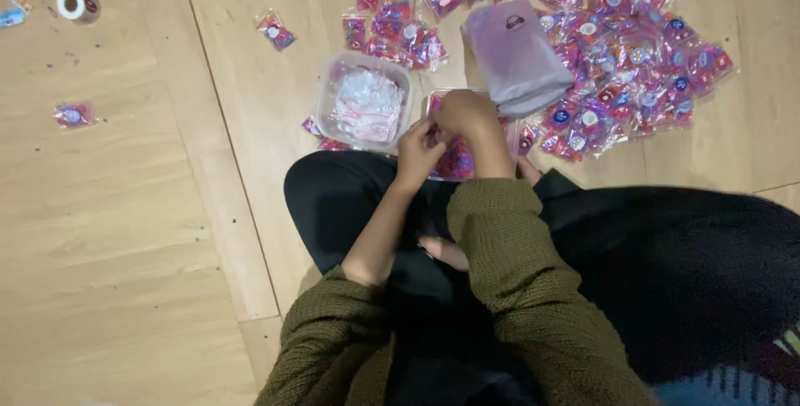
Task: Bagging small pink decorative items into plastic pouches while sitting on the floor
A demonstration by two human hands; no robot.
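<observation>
At the far left of the wooden floor (pixel 108 206) a tape roll (pixel 73 4) lies near the top edge, and a lone packet (pixel 73 114) sits well apart below it. Further right another stray packet (pixel 276 30) lies by itself. Next comes a clear tub (pixel 364 99) holding empty clear bags, just beside the person's left hand (pixel 419 153). That hand is closed in a pinch on a small pink packet (pixel 432 130), held above the near edge of a second tray (pixel 457 162) filled with pink items. The right hand (pixel 468 116) meets the left at the same packet, fingers curled narrowly onto it from above, so the packet sits between the two hands and is mostly hidden by them. Both olive sleeves (pixel 517 273) reach forward over black-clad legs (pixel 350 198). Just right of the hands a grey folded bag (pixel 515 56) rests on the floor, and past it a broad heap of filled pink-and-blue packets (pixel 633 56) spreads to the right.
</observation>
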